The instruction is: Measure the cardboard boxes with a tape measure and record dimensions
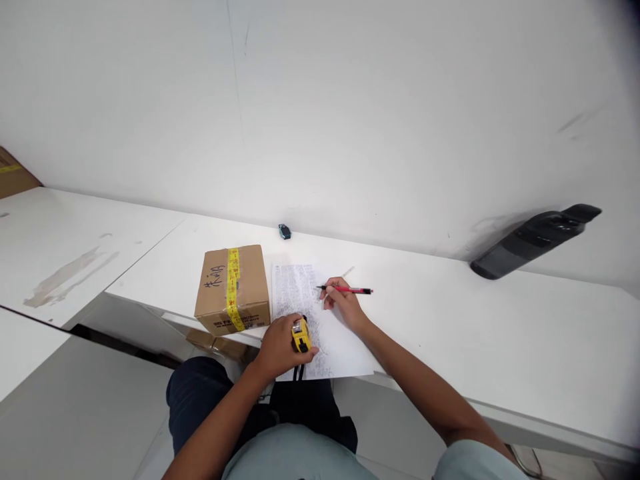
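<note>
My left hand [281, 348] is closed around a yellow tape measure [301, 335] at the lower edge of a sheet of paper [345, 347] covered in handwriting. My right hand [343, 303] pinches a red pen [350, 290], its tip resting on the upper part of the sheet. A small cardboard box [233, 288] sealed with yellow tape and marked with dark handwriting stands just left of the paper, near my left hand.
The white table [475, 320] runs along a white wall. A small dark object [285, 231] lies at the back by the wall. A long dark grey device [535, 239] lies at the right. Another white table [55, 247] adjoins on the left, with a cardboard box [13, 173] at its far corner.
</note>
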`<control>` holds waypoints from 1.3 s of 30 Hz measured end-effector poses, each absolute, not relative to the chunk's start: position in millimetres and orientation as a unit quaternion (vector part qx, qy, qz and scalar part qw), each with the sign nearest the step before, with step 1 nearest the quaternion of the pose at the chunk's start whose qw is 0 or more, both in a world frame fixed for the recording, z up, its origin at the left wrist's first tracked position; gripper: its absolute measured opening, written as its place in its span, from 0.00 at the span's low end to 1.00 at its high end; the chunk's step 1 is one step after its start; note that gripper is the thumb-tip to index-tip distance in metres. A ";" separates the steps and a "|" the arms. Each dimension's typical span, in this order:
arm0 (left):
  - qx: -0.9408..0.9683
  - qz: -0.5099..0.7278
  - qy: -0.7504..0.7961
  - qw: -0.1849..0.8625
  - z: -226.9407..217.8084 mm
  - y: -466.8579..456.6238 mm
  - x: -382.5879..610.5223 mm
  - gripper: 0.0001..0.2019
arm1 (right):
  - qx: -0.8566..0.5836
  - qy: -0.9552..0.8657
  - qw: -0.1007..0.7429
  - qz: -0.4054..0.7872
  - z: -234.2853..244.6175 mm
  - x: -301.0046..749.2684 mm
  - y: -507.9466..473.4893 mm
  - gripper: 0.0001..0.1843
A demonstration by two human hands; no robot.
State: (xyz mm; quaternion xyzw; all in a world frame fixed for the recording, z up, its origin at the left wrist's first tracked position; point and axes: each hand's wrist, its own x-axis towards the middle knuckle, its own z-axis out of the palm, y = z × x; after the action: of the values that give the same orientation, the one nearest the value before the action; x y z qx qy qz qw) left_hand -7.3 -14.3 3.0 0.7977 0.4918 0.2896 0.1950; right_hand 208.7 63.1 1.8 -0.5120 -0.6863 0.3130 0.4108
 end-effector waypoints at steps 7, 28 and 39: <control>0.827 0.264 0.477 0.134 -4.7 -10.8 -3.4 0.32 | -0.517 -0.646 0.398 0.397 8.0 200.2 55.6 0.23; 0.817 0.247 0.492 0.171 1.0 -12.7 -3.1 0.33 | -0.538 -0.648 0.398 0.362 -0.3 199.7 54.0 0.26; 0.820 0.245 0.489 0.168 2.5 -12.9 -3.2 0.33 | -0.536 -0.650 0.396 0.365 2.1 200.6 53.2 0.26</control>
State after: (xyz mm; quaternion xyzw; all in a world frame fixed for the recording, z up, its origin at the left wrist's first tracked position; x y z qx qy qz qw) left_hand -3.2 -12.9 2.5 0.8199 0.4893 0.2450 0.1683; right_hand 200.6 53.2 2.1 -0.5362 -0.6500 0.3654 0.3956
